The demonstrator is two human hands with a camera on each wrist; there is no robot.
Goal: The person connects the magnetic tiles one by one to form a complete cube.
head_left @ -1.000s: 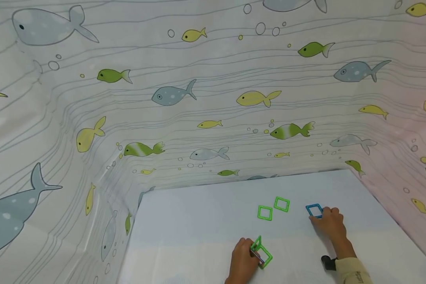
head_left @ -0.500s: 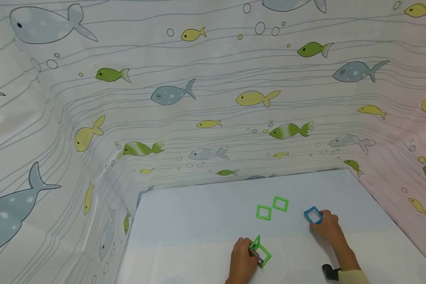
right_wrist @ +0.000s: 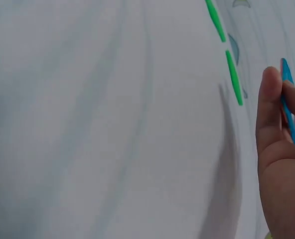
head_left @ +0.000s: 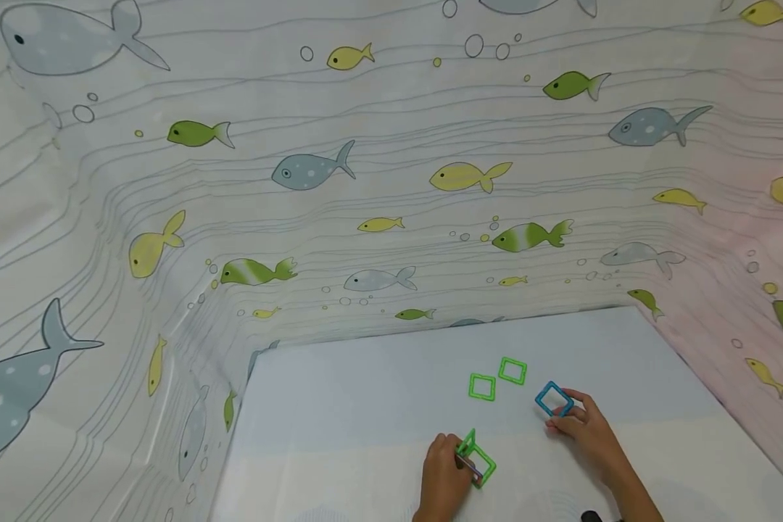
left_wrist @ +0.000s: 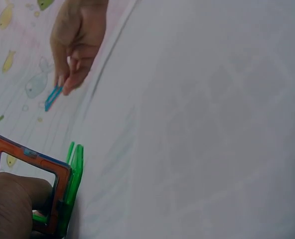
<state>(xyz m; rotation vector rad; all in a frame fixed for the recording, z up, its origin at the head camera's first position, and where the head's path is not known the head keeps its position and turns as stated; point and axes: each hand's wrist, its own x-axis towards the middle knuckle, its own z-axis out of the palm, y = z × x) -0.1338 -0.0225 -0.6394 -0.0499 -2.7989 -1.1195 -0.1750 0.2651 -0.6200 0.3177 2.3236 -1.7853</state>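
Observation:
My left hand [head_left: 444,475] grips a small build of square-frame magnetic tiles near the table's front. In the left wrist view its orange tile [left_wrist: 62,191] stands against a green tile [left_wrist: 76,172], with a finger in the orange tile's opening. From the head, one green piece of the build points up and another green square [head_left: 489,475] lies lower. My right hand [head_left: 590,438] pinches a blue square tile [head_left: 544,391] between thumb and fingers, held up off the table and tilted. The right wrist view shows this blue tile [right_wrist: 285,69] edge-on.
Two loose green square tiles, one nearer [head_left: 483,375] and one farther [head_left: 515,360], lie on the white table [head_left: 339,406] beyond my hands. A fish-patterned sheet [head_left: 326,239] rises behind the table and along its sides. A black object [head_left: 590,516] shows by my right wrist.
My right hand has lifted the blue tile from the table and carried it left, turning it cornerwise. My left hand holds its build in nearly the same place.

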